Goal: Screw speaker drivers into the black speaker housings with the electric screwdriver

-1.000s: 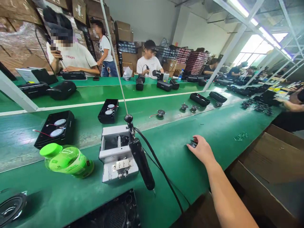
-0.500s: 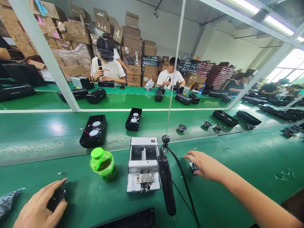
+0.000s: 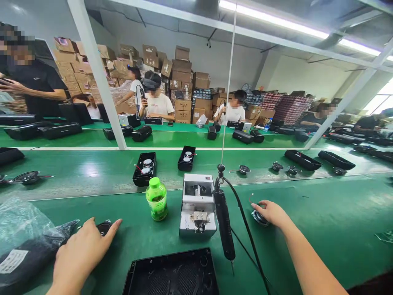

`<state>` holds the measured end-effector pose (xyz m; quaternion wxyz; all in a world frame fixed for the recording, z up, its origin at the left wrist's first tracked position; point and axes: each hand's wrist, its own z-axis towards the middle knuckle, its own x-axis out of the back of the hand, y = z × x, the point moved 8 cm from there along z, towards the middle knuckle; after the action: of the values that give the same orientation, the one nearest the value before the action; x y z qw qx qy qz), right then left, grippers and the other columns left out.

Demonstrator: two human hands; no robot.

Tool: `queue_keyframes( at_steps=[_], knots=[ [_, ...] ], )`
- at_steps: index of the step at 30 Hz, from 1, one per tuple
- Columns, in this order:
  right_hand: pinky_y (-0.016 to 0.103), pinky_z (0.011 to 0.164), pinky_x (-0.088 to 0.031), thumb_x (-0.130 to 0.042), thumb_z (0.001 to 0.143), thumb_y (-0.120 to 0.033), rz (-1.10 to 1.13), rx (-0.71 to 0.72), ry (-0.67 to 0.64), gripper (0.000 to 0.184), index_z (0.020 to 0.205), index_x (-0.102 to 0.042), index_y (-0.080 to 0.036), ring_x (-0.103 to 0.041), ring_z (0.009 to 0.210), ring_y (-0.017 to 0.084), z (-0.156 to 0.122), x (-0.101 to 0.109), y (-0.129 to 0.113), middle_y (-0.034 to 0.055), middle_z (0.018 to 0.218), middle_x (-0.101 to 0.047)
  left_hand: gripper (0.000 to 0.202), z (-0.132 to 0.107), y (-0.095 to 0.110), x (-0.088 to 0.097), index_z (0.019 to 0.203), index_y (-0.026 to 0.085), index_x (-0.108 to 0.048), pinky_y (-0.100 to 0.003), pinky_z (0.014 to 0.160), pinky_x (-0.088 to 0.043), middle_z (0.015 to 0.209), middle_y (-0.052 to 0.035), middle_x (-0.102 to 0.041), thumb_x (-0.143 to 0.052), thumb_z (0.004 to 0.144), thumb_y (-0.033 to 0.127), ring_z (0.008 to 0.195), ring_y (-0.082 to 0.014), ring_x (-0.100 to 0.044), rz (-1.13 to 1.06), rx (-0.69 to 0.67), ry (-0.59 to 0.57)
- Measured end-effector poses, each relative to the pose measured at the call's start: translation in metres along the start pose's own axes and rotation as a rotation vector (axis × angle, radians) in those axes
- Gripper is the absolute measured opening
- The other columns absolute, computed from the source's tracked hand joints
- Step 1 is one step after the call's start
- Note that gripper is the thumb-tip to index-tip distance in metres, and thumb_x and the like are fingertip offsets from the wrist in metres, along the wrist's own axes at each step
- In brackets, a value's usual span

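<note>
Workshop, cardboard cartons [image 3: 182, 104] stacked at the back, co-workers across a long green bench [image 3: 322, 229]. Two round speaker drivers, one at each hand, both on the near side. Left hand [image 3: 81, 250] arches around the left driver [image 3: 104, 228], which sits between thumb and forefinger; partly covered, so can't tell if the fingers actually grip it. Right hand [image 3: 273, 213] has its fingers bent over the right driver [image 3: 259, 218] and looks to be grasping it by the rim; driver lies left of the palm, under the fingertips, tilted a bit.

Key relation: open black casing [image 3: 173, 272] lies between the hands, near edge of view. Right of the left driver, left and nearer than the right driver. Left hand is the closer one, only bare bench between. Right hand is farther off, with the electric screwdriver [image 3: 224, 223] and its black cable [image 3: 245, 217] hanging in between, bit pointing down just beside the casing's right edge. Casing's far edge runs left to right, rising slightly to the right; near part cut off, long axis uncertain. Grey-white machine [image 3: 198, 205] directly behind casing, green-capped bottle [image 3: 156, 200] left of that.
</note>
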<state>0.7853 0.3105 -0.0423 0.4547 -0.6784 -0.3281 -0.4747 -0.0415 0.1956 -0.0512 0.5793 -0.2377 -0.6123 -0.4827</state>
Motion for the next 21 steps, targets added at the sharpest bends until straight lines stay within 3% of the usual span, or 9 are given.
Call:
queue_keyframes(
  at_steps=[4, 6, 9, 12, 16, 18, 21],
  knots=[
    [0.049, 0.108, -0.081, -0.089, 0.124, -0.051, -0.012, 0.004, -0.107, 0.039, 0.147, -0.086, -0.02, -0.089, 0.124, 0.028, 0.001, -0.004, -0.02, 0.0112, 0.146, -0.089, 0.082, 0.007, 0.021, -0.014, 0.185, 0.012, -0.061, -0.064, 0.126, -0.066, 0.161, -0.025, -0.085, -0.068, 0.119, 0.061, 0.147, -0.0442, -0.084, -0.005, -0.145, -0.08],
    [0.047, 0.105, -0.081, -0.089, 0.124, -0.05, -0.006, 0.032, -0.135, 0.036, 0.143, -0.087, -0.02, -0.089, 0.12, 0.027, -0.005, -0.01, -0.027, 0.0101, 0.142, -0.089, 0.067, 0.004, 0.035, -0.018, 0.175, 0.022, -0.071, -0.059, 0.134, -0.062, 0.17, -0.0161, -0.082, -0.081, 0.115, 0.048, 0.151, -0.0353, -0.081, 0.002, -0.233, -0.101],
    [0.045, 0.103, -0.08, -0.088, 0.124, -0.051, 0.009, 0.064, -0.134, 0.034, 0.138, -0.087, -0.02, -0.088, 0.115, 0.025, -0.013, -0.019, -0.031, 0.0093, 0.136, -0.09, 0.047, -0.005, 0.048, -0.021, 0.149, 0.022, -0.087, -0.067, 0.144, -0.052, 0.175, -0.0173, -0.08, -0.084, 0.103, 0.034, 0.161, -0.0406, -0.074, 0.059, -0.271, -0.074],
    [0.048, 0.108, -0.08, -0.09, 0.123, -0.047, 0.064, 0.105, -0.109, 0.03, 0.136, -0.087, -0.02, -0.088, 0.121, 0.026, -0.019, -0.027, -0.033, 0.0098, 0.138, -0.089, 0.047, -0.016, 0.056, -0.022, 0.14, 0.023, -0.091, -0.073, 0.146, -0.046, 0.165, -0.0208, -0.084, -0.073, 0.1, 0.041, 0.158, -0.0474, -0.074, 0.105, -0.278, -0.027],
    [0.048, 0.106, -0.08, -0.091, 0.122, -0.047, 0.25, 0.101, -0.081, 0.033, 0.139, -0.087, -0.019, -0.088, 0.12, 0.027, -0.022, -0.033, -0.032, 0.0092, 0.138, -0.089, 0.055, -0.024, 0.056, -0.026, 0.127, 0.022, -0.089, -0.07, 0.125, -0.058, 0.135, -0.0231, -0.087, -0.047, 0.111, 0.054, 0.134, -0.0494, -0.079, 0.13, -0.29, -0.01],
    [0.047, 0.103, -0.081, -0.09, 0.123, -0.05, 0.374, 0.079, -0.057, 0.038, 0.143, -0.085, -0.019, -0.089, 0.118, 0.027, -0.024, -0.032, -0.031, 0.0093, 0.138, -0.089, 0.052, -0.024, 0.049, -0.028, 0.118, 0.024, -0.087, -0.067, 0.116, -0.06, 0.136, -0.0231, -0.085, -0.043, 0.112, 0.05, 0.128, -0.0478, -0.08, 0.122, -0.298, -0.024],
    [0.048, 0.103, -0.081, -0.089, 0.124, -0.053, 0.547, 0.066, -0.015, 0.043, 0.151, -0.083, -0.019, -0.089, 0.12, 0.028, -0.026, -0.03, -0.033, 0.0109, 0.144, -0.088, 0.041, -0.02, 0.033, -0.029, 0.114, 0.025, -0.088, -0.065, 0.115, -0.062, 0.145, -0.0214, -0.085, -0.053, 0.108, 0.047, 0.13, -0.0461, -0.08, 0.059, -0.309, -0.067]
  ],
)
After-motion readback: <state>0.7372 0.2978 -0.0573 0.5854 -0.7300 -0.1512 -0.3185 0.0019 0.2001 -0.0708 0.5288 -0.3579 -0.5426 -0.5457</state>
